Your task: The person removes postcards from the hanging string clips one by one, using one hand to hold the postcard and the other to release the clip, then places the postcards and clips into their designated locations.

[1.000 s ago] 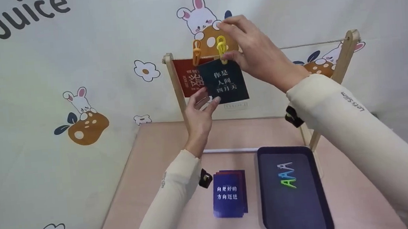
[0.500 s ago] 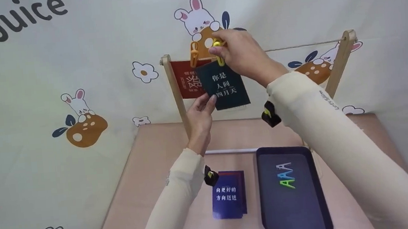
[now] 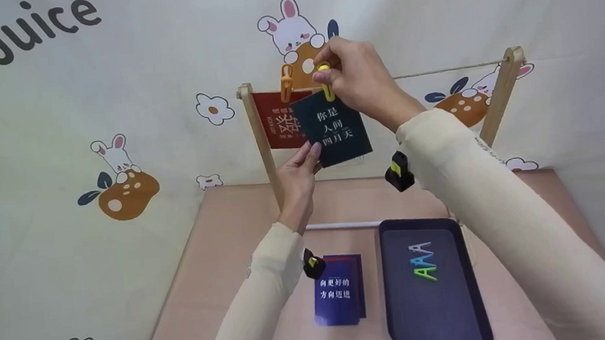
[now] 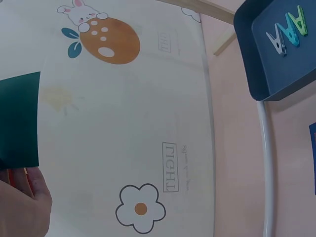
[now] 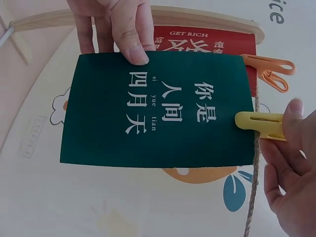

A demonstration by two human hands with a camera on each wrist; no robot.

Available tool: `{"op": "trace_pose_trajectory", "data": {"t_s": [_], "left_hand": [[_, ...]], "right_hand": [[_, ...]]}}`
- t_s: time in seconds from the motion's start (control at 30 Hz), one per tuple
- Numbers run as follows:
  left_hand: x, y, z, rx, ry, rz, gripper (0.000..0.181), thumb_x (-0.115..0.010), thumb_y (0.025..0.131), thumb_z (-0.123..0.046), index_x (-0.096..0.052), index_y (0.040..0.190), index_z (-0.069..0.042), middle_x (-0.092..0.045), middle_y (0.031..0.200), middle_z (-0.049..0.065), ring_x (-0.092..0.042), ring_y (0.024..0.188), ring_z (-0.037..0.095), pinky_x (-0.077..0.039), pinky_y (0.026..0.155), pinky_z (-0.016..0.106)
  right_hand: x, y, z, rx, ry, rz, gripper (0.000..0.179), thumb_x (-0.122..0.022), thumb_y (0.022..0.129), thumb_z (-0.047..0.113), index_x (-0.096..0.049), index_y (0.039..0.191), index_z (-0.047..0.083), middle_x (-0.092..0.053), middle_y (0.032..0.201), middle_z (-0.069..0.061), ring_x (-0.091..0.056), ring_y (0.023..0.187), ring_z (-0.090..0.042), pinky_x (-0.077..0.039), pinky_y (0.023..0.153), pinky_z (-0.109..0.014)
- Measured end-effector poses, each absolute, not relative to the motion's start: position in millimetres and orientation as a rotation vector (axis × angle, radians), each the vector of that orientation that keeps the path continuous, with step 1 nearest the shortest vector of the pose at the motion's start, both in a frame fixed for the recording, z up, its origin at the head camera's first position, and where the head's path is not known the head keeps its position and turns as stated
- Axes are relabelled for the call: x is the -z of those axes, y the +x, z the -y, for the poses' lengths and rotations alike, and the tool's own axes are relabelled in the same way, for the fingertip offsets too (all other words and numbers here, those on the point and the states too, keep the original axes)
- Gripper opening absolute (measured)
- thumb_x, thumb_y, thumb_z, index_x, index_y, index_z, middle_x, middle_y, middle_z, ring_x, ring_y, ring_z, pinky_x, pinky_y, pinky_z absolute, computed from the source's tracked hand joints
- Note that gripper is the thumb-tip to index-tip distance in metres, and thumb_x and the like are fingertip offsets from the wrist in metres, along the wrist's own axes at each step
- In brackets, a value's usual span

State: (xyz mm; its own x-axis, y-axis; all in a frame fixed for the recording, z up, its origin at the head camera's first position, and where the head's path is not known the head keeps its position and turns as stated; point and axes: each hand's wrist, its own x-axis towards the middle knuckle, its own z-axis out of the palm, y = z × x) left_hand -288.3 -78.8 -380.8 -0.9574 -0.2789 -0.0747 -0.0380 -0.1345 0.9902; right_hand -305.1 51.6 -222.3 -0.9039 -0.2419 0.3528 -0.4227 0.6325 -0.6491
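Observation:
My left hand (image 3: 296, 187) pinches a dark green card (image 3: 341, 147) by its lower left edge, thumb on the printed front. White Chinese characters cover that side. At the card's top edge sits a yellow clothespin (image 5: 259, 124), its handle end pinched between thumb and fingers of my right hand (image 3: 374, 84). In the right wrist view the clothespin's jaws lie over both the card's edge and the rope (image 5: 252, 197). Beside it, an orange clothespin (image 3: 287, 83) grips the rope above a red card (image 3: 277, 125), which the green card partly covers.
The rope runs between two wooden posts (image 3: 499, 101). On the pink table (image 3: 233, 253) lies a stack of cards (image 3: 336, 304), blue on top. A dark tray (image 3: 438, 317) to its right holds three clothespins (image 3: 425, 274). A white bar (image 3: 343, 225) crosses behind.
My right hand has come down and left, its thumb and fingers closing on the yellow clothespin's handle. The green card has dropped slightly, with my left hand still pinching it.

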Motion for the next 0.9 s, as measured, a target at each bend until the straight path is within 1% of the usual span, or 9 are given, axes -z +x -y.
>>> {"op": "trace_pose_trajectory", "data": {"t_s": [0.23, 0.33, 0.47, 0.57, 0.67, 0.8, 0.9], "left_hand": [[381.9, -284.9, 76.9, 2.214, 0.348, 1.963, 0.039, -0.069, 0.094, -0.02, -0.066, 0.131, -0.011, -0.064, 0.139, 0.006, -0.068, 0.12, 0.02, -0.057, 0.098, 0.029], [383.6, -282.6, 76.5, 2.21, 0.338, 1.957, 0.036, -0.069, 0.094, -0.019, -0.068, 0.129, -0.011, -0.065, 0.136, 0.006, -0.068, 0.118, 0.02, -0.058, 0.098, 0.029], [386.7, -278.8, 75.7, 2.211, 0.319, 1.956, 0.033, -0.069, 0.094, -0.019, -0.069, 0.126, -0.011, -0.069, 0.132, 0.006, -0.07, 0.115, 0.02, -0.058, 0.097, 0.03], [388.8, -276.0, 76.2, 2.221, 0.335, 1.955, 0.033, -0.069, 0.094, -0.019, -0.07, 0.126, -0.01, -0.069, 0.13, 0.007, -0.07, 0.113, 0.021, -0.059, 0.096, 0.03], [390.6, -272.9, 77.6, 2.214, 0.373, 1.964, 0.033, -0.07, 0.093, -0.02, -0.07, 0.125, -0.011, -0.069, 0.13, 0.008, -0.071, 0.113, 0.021, -0.059, 0.094, 0.03], [393.9, -267.4, 80.6, 2.189, 0.387, 1.973, 0.034, -0.071, 0.093, -0.02, -0.07, 0.125, -0.009, -0.069, 0.13, 0.01, -0.071, 0.112, 0.023, -0.06, 0.093, 0.031], [397.3, -262.6, 82.7, 2.204, 0.368, 1.963, 0.035, -0.07, 0.094, -0.018, -0.068, 0.126, -0.005, -0.069, 0.128, 0.014, -0.072, 0.111, 0.027, -0.06, 0.093, 0.034]], "right_hand": [[222.4, -304.2, -51.9, -1.092, 0.559, 2.515, 0.022, -0.063, 0.098, 0.015, -0.065, 0.114, 0.001, -0.071, 0.114, -0.013, -0.067, 0.1, -0.022, -0.059, 0.091, -0.031], [221.8, -303.6, -52.4, -1.092, 0.564, 2.477, 0.02, -0.064, 0.097, 0.015, -0.066, 0.111, 0.0, -0.071, 0.112, -0.013, -0.067, 0.098, -0.022, -0.059, 0.089, -0.031], [220.0, -302.7, -54.4, -1.143, 0.558, 2.431, 0.019, -0.063, 0.098, 0.015, -0.066, 0.11, 0.0, -0.071, 0.11, -0.013, -0.068, 0.099, -0.021, -0.059, 0.092, -0.031], [218.5, -301.0, -57.9, -1.182, 0.552, 2.411, 0.019, -0.062, 0.098, 0.015, -0.065, 0.111, 0.001, -0.07, 0.111, -0.011, -0.068, 0.101, -0.018, -0.059, 0.095, -0.028], [218.3, -297.8, -62.6, -1.207, 0.553, 2.401, 0.021, -0.062, 0.098, 0.016, -0.065, 0.114, 0.002, -0.069, 0.112, -0.009, -0.066, 0.102, -0.015, -0.059, 0.094, -0.027], [220.7, -291.3, -67.5, -1.211, 0.56, 2.391, 0.025, -0.063, 0.098, 0.019, -0.065, 0.119, 0.006, -0.065, 0.113, -0.007, -0.057, 0.103, -0.011, -0.054, 0.094, -0.021], [223.8, -284.8, -71.3, -1.245, 0.577, 2.368, 0.028, -0.064, 0.097, 0.021, -0.063, 0.123, 0.009, -0.062, 0.111, -0.006, -0.051, 0.099, -0.011, -0.049, 0.087, -0.018]]}}
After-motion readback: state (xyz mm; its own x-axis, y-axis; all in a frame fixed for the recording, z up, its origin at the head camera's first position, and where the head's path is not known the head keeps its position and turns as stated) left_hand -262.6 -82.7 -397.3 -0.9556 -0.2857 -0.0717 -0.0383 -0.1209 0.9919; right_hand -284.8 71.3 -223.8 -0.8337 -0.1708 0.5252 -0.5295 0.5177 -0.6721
